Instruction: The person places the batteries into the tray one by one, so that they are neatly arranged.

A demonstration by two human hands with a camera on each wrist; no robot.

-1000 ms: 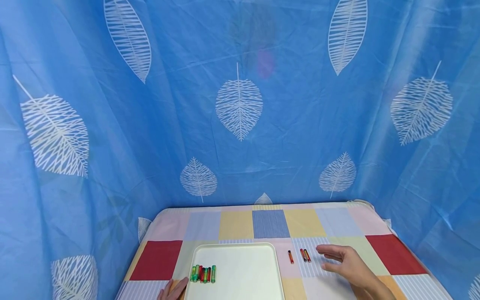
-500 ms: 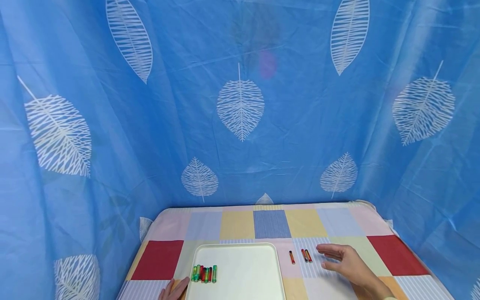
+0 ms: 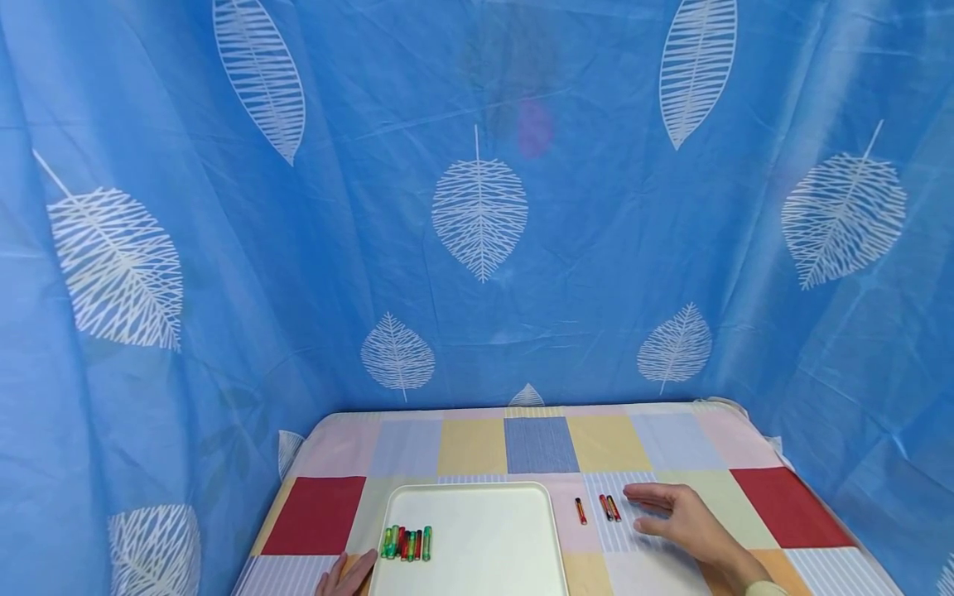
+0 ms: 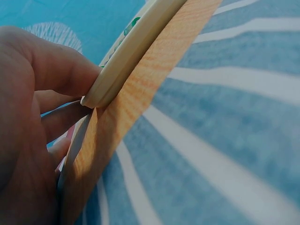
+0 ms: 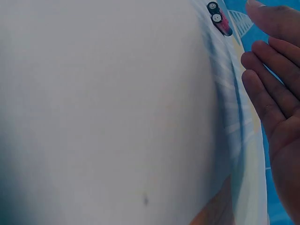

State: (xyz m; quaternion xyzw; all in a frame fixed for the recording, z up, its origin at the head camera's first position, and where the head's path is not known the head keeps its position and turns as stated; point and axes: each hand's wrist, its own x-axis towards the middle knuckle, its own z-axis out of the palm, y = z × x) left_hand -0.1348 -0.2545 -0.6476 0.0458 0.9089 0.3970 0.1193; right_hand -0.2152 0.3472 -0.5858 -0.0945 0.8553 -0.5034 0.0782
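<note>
A cream tray (image 3: 484, 546) lies on the patchwork tablecloth, with several green and red-black batteries (image 3: 406, 544) side by side near its left edge. My left hand (image 3: 345, 574) is at the tray's left rim. In the left wrist view, that hand (image 4: 42, 93) pinches the tray's rim (image 4: 117, 70), one digit on top and others at its lower edge. My right hand (image 3: 686, 521) hovers right of two red-black batteries (image 3: 609, 507) lying close together; its fingers are extended and hold nothing. Another red-black battery (image 3: 580, 511) lies between this pair and the tray.
The table has a patchwork cloth (image 3: 537, 444) of coloured squares. Blue curtains (image 3: 581, 331) with white leaf prints hang behind it and on both sides. The tray's near edge runs out of the head view.
My right hand has shifted slightly left, closer to the pair of batteries. The left hand stays at the tray rim, and the batteries lie as before.
</note>
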